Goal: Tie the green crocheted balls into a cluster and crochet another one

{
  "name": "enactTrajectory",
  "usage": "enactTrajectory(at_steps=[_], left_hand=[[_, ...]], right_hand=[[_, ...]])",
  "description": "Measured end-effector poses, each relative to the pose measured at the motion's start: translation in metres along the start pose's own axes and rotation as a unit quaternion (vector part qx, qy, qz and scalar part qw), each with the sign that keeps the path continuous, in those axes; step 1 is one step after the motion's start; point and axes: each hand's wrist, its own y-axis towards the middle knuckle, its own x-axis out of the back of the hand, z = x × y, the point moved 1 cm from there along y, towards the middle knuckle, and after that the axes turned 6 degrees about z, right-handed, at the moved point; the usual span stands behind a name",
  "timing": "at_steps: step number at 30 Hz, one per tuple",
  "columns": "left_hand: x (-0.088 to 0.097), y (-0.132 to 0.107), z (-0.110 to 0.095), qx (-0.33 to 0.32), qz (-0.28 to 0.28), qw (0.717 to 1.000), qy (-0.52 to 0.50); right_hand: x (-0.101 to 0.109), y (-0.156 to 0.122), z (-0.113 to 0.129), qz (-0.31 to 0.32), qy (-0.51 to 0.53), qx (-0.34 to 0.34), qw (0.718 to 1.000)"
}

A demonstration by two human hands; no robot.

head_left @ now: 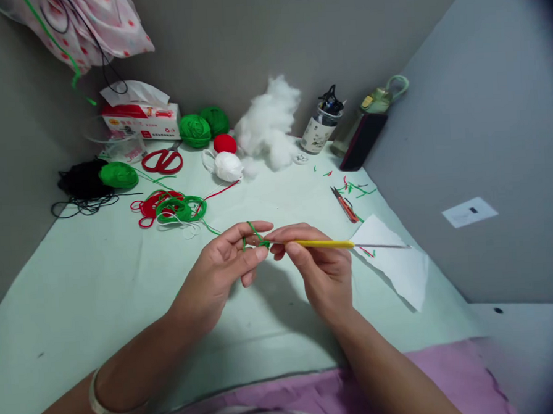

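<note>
Between thumb and fingers, my left hand (pixel 226 262) pinches a small piece of green crochet (pixel 263 245). Green yarn loops over its raised index finger and trails back towards a loose green yarn tangle (pixel 177 209). My right hand (pixel 314 264) grips a crochet hook (pixel 327 244) by its yellow handle, much like a pen. One metal end of the hook meets the green piece; the other points right, over a torn sheet of white paper (pixel 400 271). Exactly how the hook tip sits in the stitches is too small to make out.
Thread snips (pixel 344 204) lie to the right near yarn scraps. Behind are red scissors (pixel 162 161), a white yarn ball (pixel 228 166), green yarn balls (pixel 195 131), white stuffing (pixel 269 124), a tissue box (pixel 142 121), a pen jar (pixel 319 130) and a bottle (pixel 375 103). Grey partitions enclose the table.
</note>
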Motion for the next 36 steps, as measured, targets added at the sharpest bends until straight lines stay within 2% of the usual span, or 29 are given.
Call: enactTrajectory(at_steps=[4, 7, 9, 11, 13, 14, 17, 19, 23, 26, 32, 36], left_hand=[[0.002, 0.001, 0.001, 0.0, -0.022, 1.0, -0.008], [0.002, 0.001, 0.004, 0.017, -0.028, 0.998, -0.048], [0.001, 0.001, 0.005, 0.04, -0.015, 0.995, -0.086], [0.001, 0.001, 0.004, 0.056, -0.006, 0.992, -0.116], [0.0, 0.002, 0.002, 0.052, -0.006, 0.99, -0.133], [0.0, 0.002, 0.0, 0.047, -0.008, 0.989, -0.139], [0.001, 0.001, -0.002, 0.036, -0.009, 0.988, -0.153], [0.001, 0.001, -0.003, 0.033, -0.017, 0.986, -0.16], [0.003, 0.0, -0.004, 0.03, -0.035, 0.985, -0.164], [0.002, 0.0, -0.004, 0.037, -0.027, 0.987, -0.153], [-0.005, -0.001, 0.001, 0.025, -0.005, 0.996, -0.081], [-0.005, -0.002, 0.001, 0.016, -0.01, 0.999, -0.038]], right_hand=[[-0.001, -0.004, 0.002, 0.019, -0.117, 0.069, 0.991], [-0.002, -0.01, 0.004, 0.053, -0.28, 0.143, 0.948], [-0.001, -0.012, 0.005, 0.064, -0.335, 0.165, 0.925], [0.001, -0.011, 0.005, 0.043, -0.283, 0.137, 0.948], [0.005, -0.007, 0.004, -0.009, -0.151, 0.074, 0.986], [0.006, -0.004, 0.003, -0.033, -0.076, 0.038, 0.996], [0.007, 0.003, 0.001, -0.067, 0.104, -0.057, 0.991], [0.006, 0.006, 0.0, -0.07, 0.162, -0.098, 0.979], [0.005, 0.006, -0.001, -0.088, 0.182, -0.117, 0.972], [0.006, 0.005, -0.002, -0.087, 0.171, -0.108, 0.975], [0.002, 0.003, -0.004, 0.0, 0.116, -0.062, 0.991], [0.002, 0.002, -0.004, 0.003, 0.063, -0.036, 0.997]])
